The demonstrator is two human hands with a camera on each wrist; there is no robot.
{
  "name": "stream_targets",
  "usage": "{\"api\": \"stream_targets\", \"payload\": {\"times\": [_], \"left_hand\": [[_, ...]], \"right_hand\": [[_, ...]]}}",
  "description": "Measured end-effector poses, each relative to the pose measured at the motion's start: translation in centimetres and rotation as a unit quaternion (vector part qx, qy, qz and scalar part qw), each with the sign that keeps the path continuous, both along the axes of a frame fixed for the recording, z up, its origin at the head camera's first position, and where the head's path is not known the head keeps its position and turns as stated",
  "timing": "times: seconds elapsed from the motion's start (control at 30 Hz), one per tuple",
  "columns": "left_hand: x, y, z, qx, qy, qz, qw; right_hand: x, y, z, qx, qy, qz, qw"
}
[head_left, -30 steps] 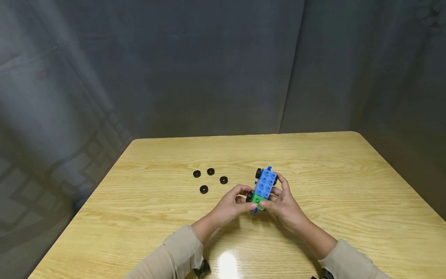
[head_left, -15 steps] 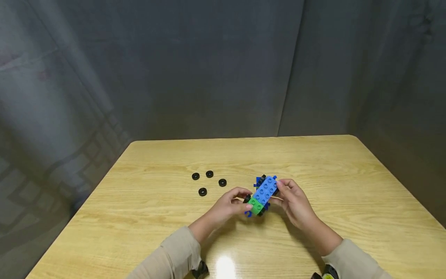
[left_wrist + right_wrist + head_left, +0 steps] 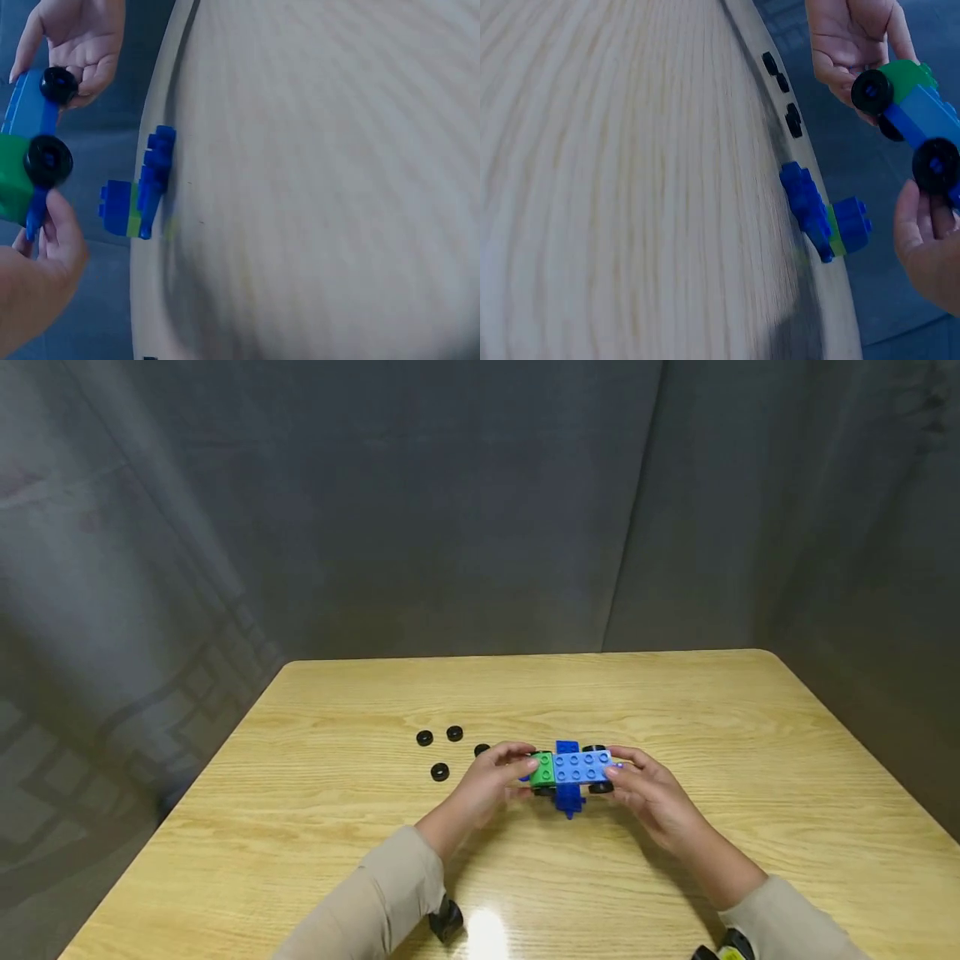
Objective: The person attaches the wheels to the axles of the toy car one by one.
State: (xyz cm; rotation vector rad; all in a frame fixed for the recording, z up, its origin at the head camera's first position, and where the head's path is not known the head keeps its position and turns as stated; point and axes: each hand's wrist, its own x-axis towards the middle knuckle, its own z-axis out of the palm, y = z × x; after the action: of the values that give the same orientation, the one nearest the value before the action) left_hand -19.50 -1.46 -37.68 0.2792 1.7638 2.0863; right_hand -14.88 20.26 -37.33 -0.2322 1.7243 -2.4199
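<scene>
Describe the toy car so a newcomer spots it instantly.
On the wooden table, look right of the black rings. The toy car is held there, above a dark blue assembly. Unlike that assembly, it shows black wheels and a lighter blue body.

The toy car (image 3: 573,768) has turned — slanted before, crosswise now.

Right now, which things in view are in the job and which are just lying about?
In the job:
blue-and-green brick car
left hand, holding its green end
right hand, holding its blue end

Lying about, apparently:
four loose black tires on the table
dark-blue-and-green brick assembly, untouched, possibly for later
</scene>
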Motion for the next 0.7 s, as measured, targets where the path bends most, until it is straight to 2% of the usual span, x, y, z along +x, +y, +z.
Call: {"api": "stream_targets", "payload": {"times": [0.33, 0.53, 0.7], "left_hand": [[-1.8, 2.8, 0.8, -0.07, 0.024, 0.065, 0.9952], [-2.3, 4.6, 1.0, -0.098, 0.059, 0.05, 0.9922], [-2.9, 5.9, 1.0, -0.137, 0.085, 0.029, 0.9865]], "right_hand": [[-0.1, 1.5, -0.7, 0.042, 0.003, 0.037, 0.9985], [0.1, 2.3, -1.1, 0.077, -0.022, 0.041, 0.9959], [0.2, 2.9, -1.2, 0.068, -0.006, 0.032, 0.9971]]}}
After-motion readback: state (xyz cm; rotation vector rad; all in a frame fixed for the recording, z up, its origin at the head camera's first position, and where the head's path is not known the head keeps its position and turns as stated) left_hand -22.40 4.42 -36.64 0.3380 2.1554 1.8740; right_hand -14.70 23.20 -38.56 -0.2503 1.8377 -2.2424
